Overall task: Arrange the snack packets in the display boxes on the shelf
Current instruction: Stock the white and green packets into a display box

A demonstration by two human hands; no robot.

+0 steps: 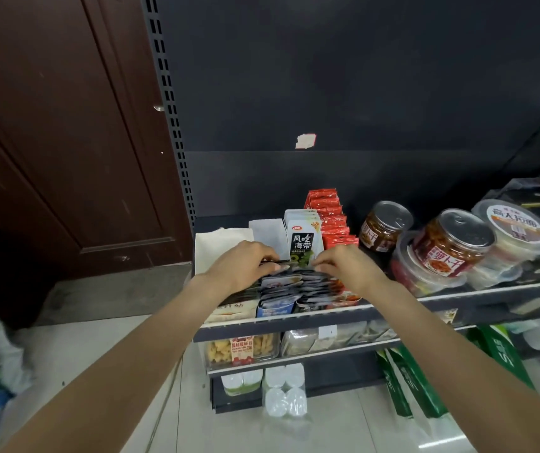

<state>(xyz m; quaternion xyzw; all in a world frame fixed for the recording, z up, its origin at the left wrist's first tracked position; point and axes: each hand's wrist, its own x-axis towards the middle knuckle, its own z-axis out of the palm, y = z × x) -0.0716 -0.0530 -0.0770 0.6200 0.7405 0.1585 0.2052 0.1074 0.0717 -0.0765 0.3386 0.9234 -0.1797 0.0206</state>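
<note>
A row of dark grey snack packets [294, 284] stands packed in a blue-fronted display box [273, 310] at the front of the shelf [392, 308]. My left hand [242, 266] pinches the back packets of that row at their left top edge. My right hand [347, 268] pinches the same packets at their right top edge. Behind the hands stands a white display box with black-and-green seaweed packets [303, 245]. Red packets [332, 217] fill a box further back. An empty white box [219, 246] sits at the far left.
Jars with clear lids [383, 228] and round tubs [517, 227] stand on the shelf to the right. Lower shelves hold biscuit packs [240, 349] and white rolls [283, 392]. A brown door [66, 142] is on the left, and green packs [419, 387] lean at lower right.
</note>
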